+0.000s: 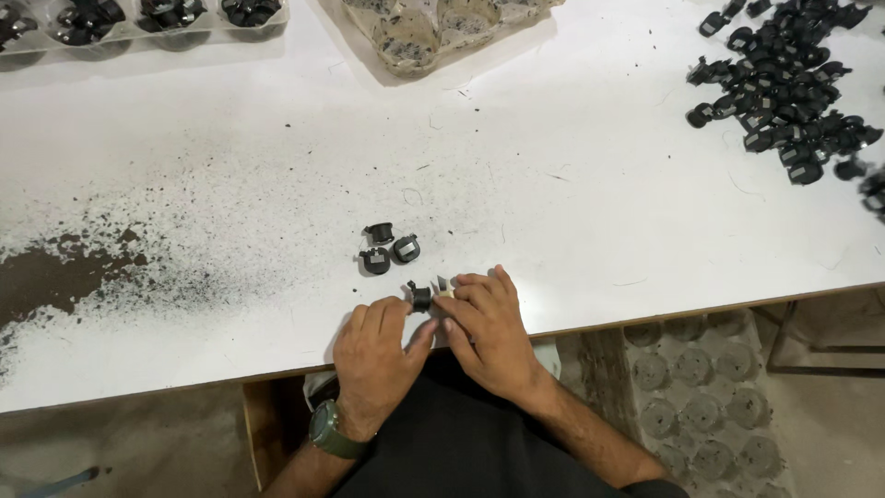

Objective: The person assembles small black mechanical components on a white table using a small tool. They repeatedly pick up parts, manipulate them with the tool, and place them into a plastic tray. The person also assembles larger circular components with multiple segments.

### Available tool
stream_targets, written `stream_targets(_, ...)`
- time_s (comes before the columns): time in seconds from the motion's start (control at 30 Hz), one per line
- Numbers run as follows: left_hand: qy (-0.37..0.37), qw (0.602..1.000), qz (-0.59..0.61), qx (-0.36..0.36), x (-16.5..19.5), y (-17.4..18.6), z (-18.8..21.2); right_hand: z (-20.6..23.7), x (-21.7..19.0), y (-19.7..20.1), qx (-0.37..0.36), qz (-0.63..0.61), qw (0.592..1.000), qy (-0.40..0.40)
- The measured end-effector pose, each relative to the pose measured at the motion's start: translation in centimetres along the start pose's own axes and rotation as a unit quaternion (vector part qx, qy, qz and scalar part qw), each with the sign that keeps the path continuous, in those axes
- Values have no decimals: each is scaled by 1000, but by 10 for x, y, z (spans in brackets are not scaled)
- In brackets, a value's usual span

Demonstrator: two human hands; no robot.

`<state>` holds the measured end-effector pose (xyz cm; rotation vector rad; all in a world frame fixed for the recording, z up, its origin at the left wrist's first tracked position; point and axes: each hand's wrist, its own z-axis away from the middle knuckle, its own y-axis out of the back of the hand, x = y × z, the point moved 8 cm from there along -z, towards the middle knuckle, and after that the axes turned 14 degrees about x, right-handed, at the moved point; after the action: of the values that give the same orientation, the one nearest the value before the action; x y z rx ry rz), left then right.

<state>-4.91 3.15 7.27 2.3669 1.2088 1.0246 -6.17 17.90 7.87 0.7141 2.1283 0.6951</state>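
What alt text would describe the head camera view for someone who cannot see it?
At the near edge of a white table, the left hand and right hand pinch a small black part between their fingers. Three similar parts lie just beyond, and a pile of black parts lies far right.

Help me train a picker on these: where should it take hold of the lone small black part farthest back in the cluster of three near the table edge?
Probably by its narrower middle barrel, coming from above. The black part lies apart from its two neighbours, with bare table around it, so fingers could close on either side. Finer shape is too small to tell.
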Motion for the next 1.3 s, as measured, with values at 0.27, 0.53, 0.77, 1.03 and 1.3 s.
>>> stream_targets(0.27,43,997,60,-21,-11,8,4,-12,3,-8,-4,59,998,-5)
stream_targets(0.53,-29,996,35,-81,-22,1,-17,-14,7,-29,5,77,997,13)
stream_targets(0.77,2,995,56,-78,-25,-5,-14,-5,16,-30,12,85,996,14)
stream_targets(1.03,22,994,93,-60,-28,2,-4,-3,15,-26,36,93,995,14)
stream_targets(1.3,11,997,70,-43,-25,9,-2,5,17,-10,84,41,995,20)
